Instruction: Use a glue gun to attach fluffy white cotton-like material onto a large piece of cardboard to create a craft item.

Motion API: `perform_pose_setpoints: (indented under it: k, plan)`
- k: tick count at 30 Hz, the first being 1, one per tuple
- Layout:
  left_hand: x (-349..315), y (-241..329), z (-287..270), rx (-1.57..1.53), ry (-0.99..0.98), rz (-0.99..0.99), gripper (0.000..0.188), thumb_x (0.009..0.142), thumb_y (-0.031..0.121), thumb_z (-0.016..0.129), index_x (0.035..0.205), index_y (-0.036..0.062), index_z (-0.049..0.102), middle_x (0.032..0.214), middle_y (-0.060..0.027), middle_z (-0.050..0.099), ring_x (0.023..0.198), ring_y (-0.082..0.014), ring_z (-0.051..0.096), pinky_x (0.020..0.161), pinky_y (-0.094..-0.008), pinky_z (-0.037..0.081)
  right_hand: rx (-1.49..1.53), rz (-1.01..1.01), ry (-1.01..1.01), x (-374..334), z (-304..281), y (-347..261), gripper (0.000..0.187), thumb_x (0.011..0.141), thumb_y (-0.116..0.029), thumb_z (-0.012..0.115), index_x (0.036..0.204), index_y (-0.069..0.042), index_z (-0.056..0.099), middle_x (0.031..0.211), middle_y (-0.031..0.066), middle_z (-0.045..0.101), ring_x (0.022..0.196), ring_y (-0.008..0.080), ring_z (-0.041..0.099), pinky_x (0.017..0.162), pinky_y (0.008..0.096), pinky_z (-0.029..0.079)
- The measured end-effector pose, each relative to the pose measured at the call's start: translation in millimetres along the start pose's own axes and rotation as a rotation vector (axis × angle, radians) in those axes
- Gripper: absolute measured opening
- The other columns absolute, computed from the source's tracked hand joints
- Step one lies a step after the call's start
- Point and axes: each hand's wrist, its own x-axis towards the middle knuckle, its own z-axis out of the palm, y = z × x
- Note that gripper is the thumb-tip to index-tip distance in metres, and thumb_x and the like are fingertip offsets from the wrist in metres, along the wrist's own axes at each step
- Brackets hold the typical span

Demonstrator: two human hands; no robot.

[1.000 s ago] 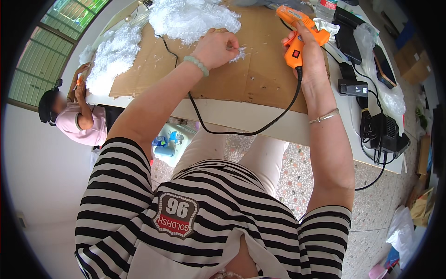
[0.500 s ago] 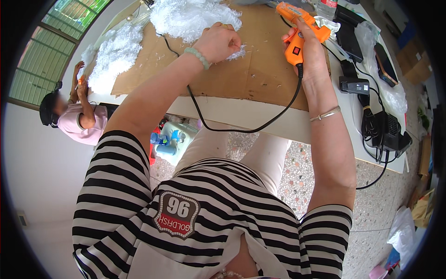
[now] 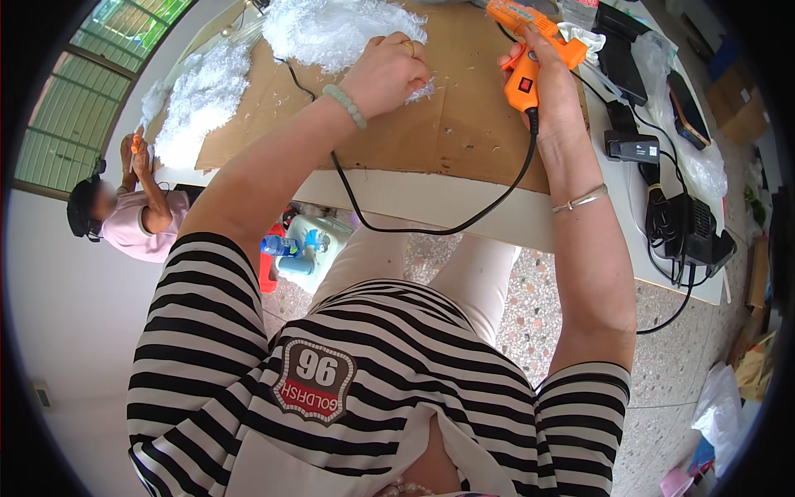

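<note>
My left hand (image 3: 385, 74) is closed over the cardboard sheet (image 3: 447, 141), its fingertips pinching a small white frilly piece (image 3: 421, 89) that shows partly beneath them. Just beyond it lies a heap of white frilly material (image 3: 331, 35). My right hand (image 3: 556, 91) grips an orange hot glue gun (image 3: 522, 95) with a red switch, held above the right part of the cardboard. The gun's black cord (image 3: 464, 230) hangs in a loop past the table's front edge and runs back under my left forearm.
A second white frilly pile (image 3: 203, 103) lies at left, where a co-worker (image 3: 141, 211) in pink holds a small orange thing. On the right are a phone (image 3: 689, 116), a black adapter (image 3: 691, 228), cables, plastic wrap and a bottle (image 3: 580, 12). A light-coloured stool (image 3: 310, 248) stands below the table.
My left hand has shifted slightly and still pinches the white piece. The glue gun has moved a little to the left in my right hand. The co-worker's hands have come closer together.
</note>
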Motion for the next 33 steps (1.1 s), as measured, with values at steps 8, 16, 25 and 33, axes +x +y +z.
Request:
perform_pose_setpoints:
  k: [8, 16, 25, 33]
  plan:
    - [13, -42, -10, -0.445, -0.289, -0.223, 0.024, 0.079, 0.002, 0.051, 0.095, 0.0079, 0.068, 0.093, -0.0092, 0.064, 0.090, -0.0254, 0.059, 0.080, -0.0318, 0.047, -0.020, -0.028, 0.009, 3, -2, 2, 0.019, 0.090, -0.024, 0.055, 0.097, -0.007, 0.051, 0.071, 0.0014, 0.055, 0.062, 0.0132, 0.058, 0.051, 0.0258, 0.045]
    - [-21, -29, -22, -0.398, -0.121, -0.306, 0.025, 0.081, 0.003, 0.050, 0.099, 0.0098, 0.067, 0.094, -0.0066, 0.066, 0.085, -0.0242, 0.060, 0.076, -0.0324, 0.047, -0.033, -0.041, 0.033, 3, -3, 3, 0.016, 0.091, -0.023, 0.053, 0.093, -0.008, 0.051, 0.070, 0.0015, 0.055, 0.062, 0.0126, 0.057, 0.051, 0.0252, 0.044]
    - [-42, -4, -13, 0.142, -0.005, 0.194, 0.033, 0.069, -0.006, 0.051, 0.095, 0.0079, 0.067, 0.105, -0.0044, 0.061, 0.107, -0.0275, 0.049, 0.091, -0.0360, 0.040, -0.074, 0.003, 0.058, 4, -5, 3, 0.020, 0.090, -0.023, 0.056, 0.100, -0.006, 0.053, 0.069, 0.0013, 0.055, 0.062, 0.0126, 0.057, 0.055, 0.0237, 0.045]
    - [-41, -55, -43, -0.980, 0.130, -0.753, 0.018, 0.088, 0.013, 0.056, 0.099, 0.0044, 0.068, 0.098, 0.0009, 0.066, 0.091, -0.0084, 0.055, 0.086, -0.0236, 0.040, -0.071, -0.014, 0.073, 4, -4, 3, 0.021, 0.091, -0.024, 0.054, 0.099, -0.006, 0.054, 0.070, 0.0011, 0.055, 0.064, 0.0123, 0.057, 0.055, 0.0233, 0.044]
